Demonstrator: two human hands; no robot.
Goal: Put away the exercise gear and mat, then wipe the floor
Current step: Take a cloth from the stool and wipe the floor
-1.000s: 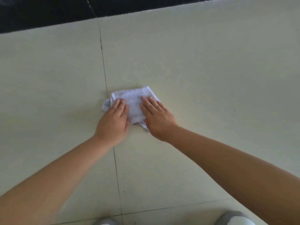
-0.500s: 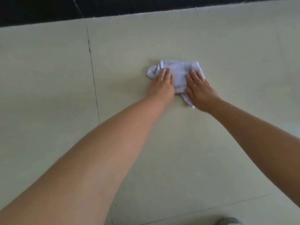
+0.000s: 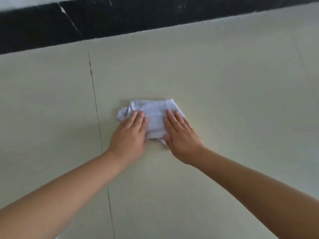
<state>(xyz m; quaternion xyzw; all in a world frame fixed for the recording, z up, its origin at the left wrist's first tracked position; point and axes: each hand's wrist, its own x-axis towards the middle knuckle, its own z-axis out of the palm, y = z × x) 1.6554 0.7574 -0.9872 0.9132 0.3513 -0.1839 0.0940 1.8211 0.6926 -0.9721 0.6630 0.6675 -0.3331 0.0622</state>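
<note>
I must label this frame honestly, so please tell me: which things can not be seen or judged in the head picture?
- The part of the cloth under the left hand and right hand: the hands hide it.
- The floor beneath the cloth, clean or dirty: covered.
- Whether the cloth is wet: cannot tell.
- Elbows and body: cut off by the bottom edge.
- The dark band along the top: cut off and blurred.

Pale tiled floor [image 3: 224, 83], folded white cloth [image 3: 155, 114] lying flat on it
</note>
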